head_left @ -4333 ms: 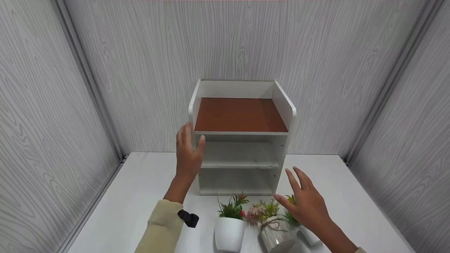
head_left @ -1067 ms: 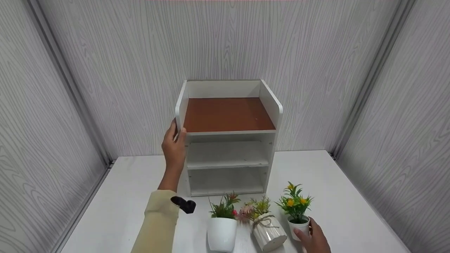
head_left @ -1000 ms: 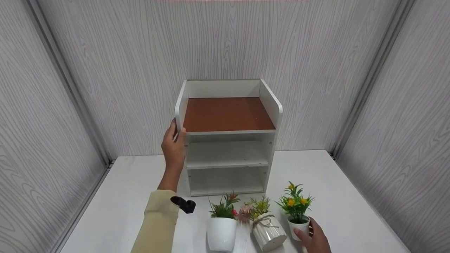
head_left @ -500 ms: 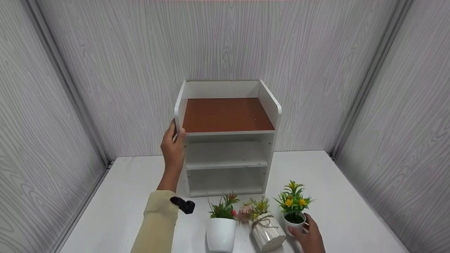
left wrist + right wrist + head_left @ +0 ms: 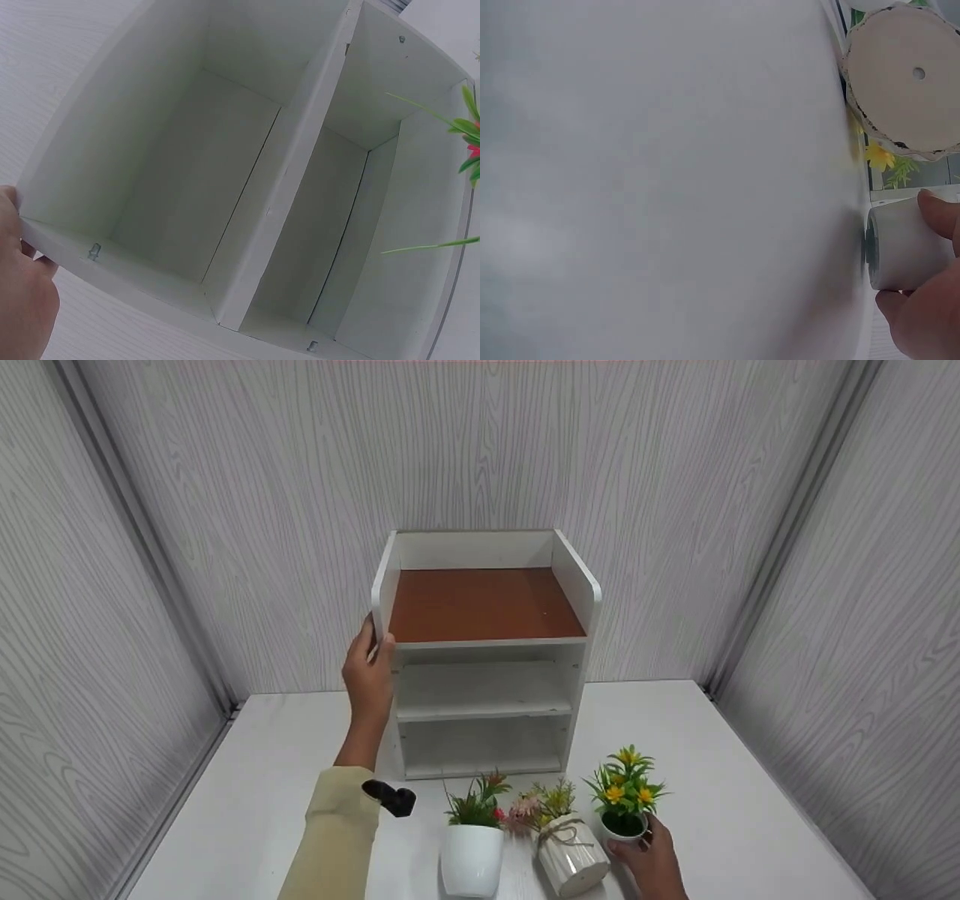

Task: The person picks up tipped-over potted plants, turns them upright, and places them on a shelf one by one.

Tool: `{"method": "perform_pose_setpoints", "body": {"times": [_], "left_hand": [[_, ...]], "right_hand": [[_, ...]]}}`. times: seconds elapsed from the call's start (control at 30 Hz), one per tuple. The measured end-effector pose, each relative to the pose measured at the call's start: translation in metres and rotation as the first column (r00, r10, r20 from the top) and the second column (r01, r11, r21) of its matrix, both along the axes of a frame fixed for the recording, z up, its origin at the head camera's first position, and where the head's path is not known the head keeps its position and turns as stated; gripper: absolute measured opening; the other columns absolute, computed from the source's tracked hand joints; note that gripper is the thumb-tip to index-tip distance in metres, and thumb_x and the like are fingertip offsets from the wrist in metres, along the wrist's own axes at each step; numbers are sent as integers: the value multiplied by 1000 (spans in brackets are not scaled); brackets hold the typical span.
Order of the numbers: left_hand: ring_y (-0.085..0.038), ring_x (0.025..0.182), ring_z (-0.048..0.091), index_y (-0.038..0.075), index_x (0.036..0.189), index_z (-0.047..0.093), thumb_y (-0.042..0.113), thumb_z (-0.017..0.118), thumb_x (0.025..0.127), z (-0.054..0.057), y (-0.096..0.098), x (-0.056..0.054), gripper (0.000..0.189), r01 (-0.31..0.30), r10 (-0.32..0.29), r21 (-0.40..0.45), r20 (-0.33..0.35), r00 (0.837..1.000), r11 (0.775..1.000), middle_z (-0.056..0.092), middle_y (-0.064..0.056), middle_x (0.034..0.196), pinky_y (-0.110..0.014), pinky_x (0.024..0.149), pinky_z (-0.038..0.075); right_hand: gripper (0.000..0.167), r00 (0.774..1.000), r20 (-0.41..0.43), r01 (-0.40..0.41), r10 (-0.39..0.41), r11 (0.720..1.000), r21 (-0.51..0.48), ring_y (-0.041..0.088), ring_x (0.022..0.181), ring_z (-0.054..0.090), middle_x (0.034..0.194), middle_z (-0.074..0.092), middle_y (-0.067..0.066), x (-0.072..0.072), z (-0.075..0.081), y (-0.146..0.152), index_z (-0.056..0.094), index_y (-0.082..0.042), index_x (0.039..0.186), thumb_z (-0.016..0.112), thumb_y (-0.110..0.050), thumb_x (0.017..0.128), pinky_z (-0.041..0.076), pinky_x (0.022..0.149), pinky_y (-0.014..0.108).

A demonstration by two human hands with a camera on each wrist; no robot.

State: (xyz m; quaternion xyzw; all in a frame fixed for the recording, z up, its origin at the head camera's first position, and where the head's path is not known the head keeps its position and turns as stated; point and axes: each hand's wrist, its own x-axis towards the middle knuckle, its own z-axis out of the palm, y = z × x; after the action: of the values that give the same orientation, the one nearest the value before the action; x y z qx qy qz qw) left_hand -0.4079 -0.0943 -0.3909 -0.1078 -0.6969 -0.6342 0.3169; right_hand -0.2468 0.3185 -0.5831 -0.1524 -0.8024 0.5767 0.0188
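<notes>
The little pot with yellow flowers [image 5: 624, 796] is at the near right, and your right hand [image 5: 654, 859] pinches its white cup, thumb on one side and fingers on the other. You can't tell from here if its bottom touches the table [image 5: 739, 780]. It looks light, with a hard, smooth cup that may slip a bit, so the cup is the best place to hold. The leaves look bendy and might pull loose if you grab them. Just left of it, the pot with string [image 5: 573, 856] lies on its side, its round bottom facing near and right. Next to that, the plain white pot [image 5: 472, 859] stands up and looks like the bigger, smoother one to grip. Behind them is the white shelf [image 5: 484, 711] with a brown top [image 5: 487, 604]. It looks stiff and heavier. Your left hand [image 5: 368, 679], far from your right one, holds its left side by the front edge. Gray walls [image 5: 480, 450] stand around it all.
</notes>
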Motion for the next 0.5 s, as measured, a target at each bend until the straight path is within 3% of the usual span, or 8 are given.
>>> {"method": "perform_pose_setpoints", "body": {"times": [0.2,0.5], "left_hand": [[-21,143,44,13,158,35,33,56,105,0,0,1,61,15,-15,14,1,1000,1000,44,-7,155,-39,115,41],[-21,140,47,15,156,38,32,56,104,1,1,1,58,17,-18,34,10,1000,999,48,-7,151,-39,115,42]], "right_hand": [[93,999,-39,0,1,999,42,49,141,38,154,37,30,-1,-4,-2,30,5,153,85,-17,81,38,113,59],[94,1000,-23,17,-14,991,129,47,136,47,150,44,28,1,-12,-4,35,1,152,87,-30,80,47,106,54]]}}
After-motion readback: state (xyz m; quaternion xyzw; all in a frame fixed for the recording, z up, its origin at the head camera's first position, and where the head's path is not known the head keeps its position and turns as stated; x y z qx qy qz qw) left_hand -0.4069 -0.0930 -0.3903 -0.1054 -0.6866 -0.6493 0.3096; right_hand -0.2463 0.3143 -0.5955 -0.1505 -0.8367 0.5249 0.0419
